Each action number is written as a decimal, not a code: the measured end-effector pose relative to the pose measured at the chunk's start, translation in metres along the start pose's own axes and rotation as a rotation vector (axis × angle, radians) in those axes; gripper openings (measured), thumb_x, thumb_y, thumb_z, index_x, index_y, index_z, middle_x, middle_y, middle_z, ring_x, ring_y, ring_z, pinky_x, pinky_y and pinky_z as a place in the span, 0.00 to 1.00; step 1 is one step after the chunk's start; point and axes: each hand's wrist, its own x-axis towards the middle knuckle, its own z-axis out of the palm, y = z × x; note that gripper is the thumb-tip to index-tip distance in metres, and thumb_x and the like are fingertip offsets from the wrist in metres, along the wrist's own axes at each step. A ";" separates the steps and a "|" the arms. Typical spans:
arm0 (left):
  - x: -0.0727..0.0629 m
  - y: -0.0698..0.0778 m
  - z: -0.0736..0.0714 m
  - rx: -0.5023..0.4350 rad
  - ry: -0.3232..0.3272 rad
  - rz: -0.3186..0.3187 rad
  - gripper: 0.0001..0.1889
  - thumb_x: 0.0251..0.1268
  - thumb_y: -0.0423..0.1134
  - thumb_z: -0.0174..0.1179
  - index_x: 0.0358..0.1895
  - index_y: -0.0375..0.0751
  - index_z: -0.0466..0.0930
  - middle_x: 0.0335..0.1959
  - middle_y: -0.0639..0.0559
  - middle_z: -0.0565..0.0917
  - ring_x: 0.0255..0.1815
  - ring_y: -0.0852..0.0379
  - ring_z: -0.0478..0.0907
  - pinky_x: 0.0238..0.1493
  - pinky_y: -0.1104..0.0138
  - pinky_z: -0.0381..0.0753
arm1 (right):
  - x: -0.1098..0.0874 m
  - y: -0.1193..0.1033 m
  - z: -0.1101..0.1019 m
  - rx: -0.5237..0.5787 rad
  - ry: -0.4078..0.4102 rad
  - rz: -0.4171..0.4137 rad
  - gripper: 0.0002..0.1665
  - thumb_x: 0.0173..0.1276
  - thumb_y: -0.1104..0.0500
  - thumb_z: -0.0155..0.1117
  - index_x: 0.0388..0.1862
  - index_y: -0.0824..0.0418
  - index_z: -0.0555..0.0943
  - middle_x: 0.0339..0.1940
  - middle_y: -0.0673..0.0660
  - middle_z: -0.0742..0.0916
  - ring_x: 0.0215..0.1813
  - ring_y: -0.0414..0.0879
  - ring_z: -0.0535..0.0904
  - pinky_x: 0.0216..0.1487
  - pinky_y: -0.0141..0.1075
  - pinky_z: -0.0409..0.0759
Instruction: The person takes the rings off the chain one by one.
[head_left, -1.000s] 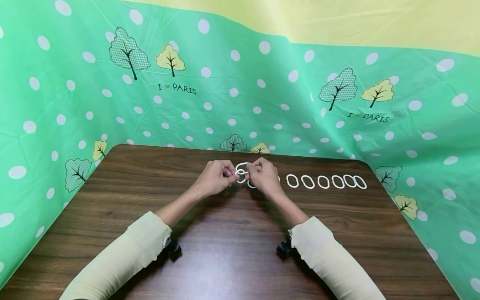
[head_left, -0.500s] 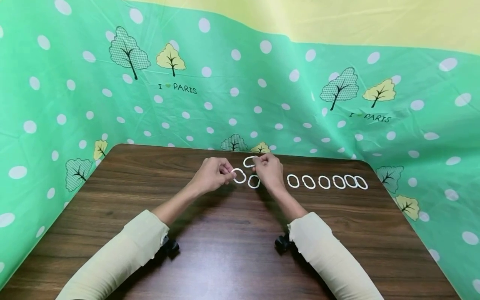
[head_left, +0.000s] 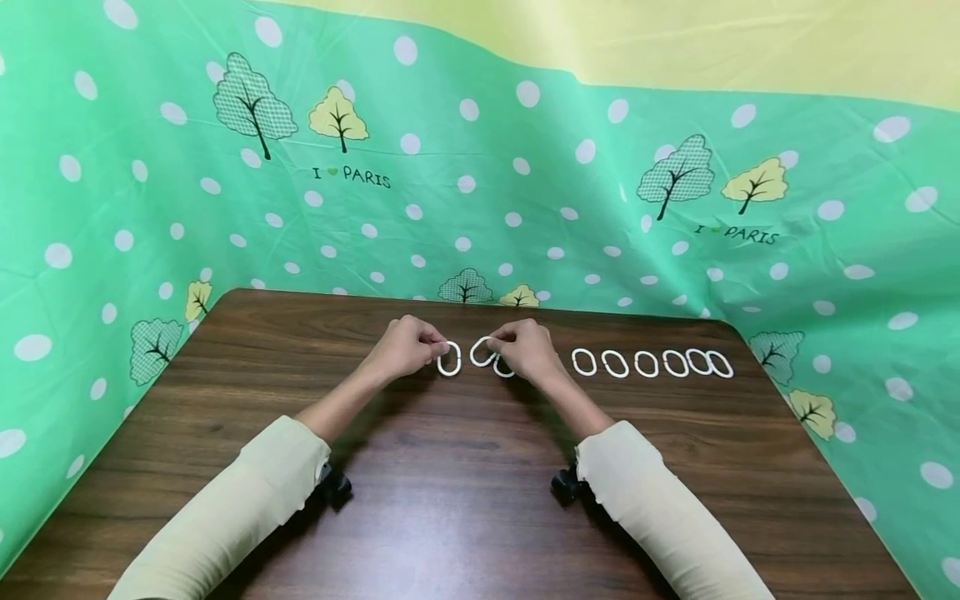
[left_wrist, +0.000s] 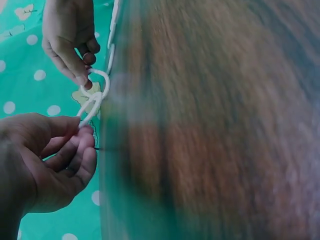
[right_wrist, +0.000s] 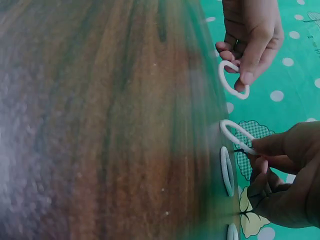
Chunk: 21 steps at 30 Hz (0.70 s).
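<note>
My left hand [head_left: 408,345] pinches a white oval ring [head_left: 460,359] by its left side, near the far edge of the table. Just to the right of it, my right hand [head_left: 527,348] holds a second white oval ring [head_left: 472,353] between thumb and finger. The right wrist view has a gap between the left hand's ring [right_wrist: 221,76] and the right hand's ring [right_wrist: 226,129]. From the left wrist, the two rings overlap. Another ring [head_left: 504,375] lies on the table below the right fingers, partly hidden by that hand.
Several more white oval rings [head_left: 636,364] lie in a row toward the right end of the dark wood table [head_left: 465,500], the last few overlapping. A green dotted curtain [head_left: 450,208] hangs right behind the table's far edge.
The rings overlapped between my hands a second ago. The right hand lifted its ring back and right, then lowered it again leftward. My left hand has drawn its ring to the left.
</note>
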 end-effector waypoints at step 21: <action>0.038 -0.047 0.015 0.117 0.026 -0.076 0.06 0.68 0.51 0.80 0.32 0.68 0.97 0.37 0.69 0.96 0.57 0.55 0.89 0.59 0.57 0.87 | 0.041 0.028 0.041 -0.139 -0.075 -0.172 0.06 0.71 0.53 0.85 0.36 0.41 0.95 0.31 0.35 0.93 0.40 0.38 0.88 0.49 0.39 0.87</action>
